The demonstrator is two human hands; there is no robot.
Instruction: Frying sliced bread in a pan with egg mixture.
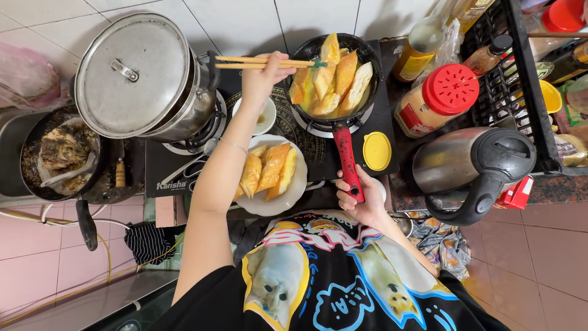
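Observation:
My left hand [260, 79] holds a pair of wooden chopsticks [269, 62] whose tips reach the fried bread slices [334, 76] in the black frying pan [306, 46] on the right burner. My right hand [362, 201] grips the pan's red handle [346, 153]. Below my left forearm a white plate [293, 195] carries several more golden bread slices [269, 168]. A small white dish [267, 119] sits between the burners, partly hidden by my wrist.
A large steel pot with a lid [138, 73] stands on the left burner. Left of it is a black wok with dark food [61, 153]. To the right are a yellow lid [376, 151], a red-lidded jar [438, 98], bottles [422, 49], a steel kettle [478, 165] and a black rack [520, 79].

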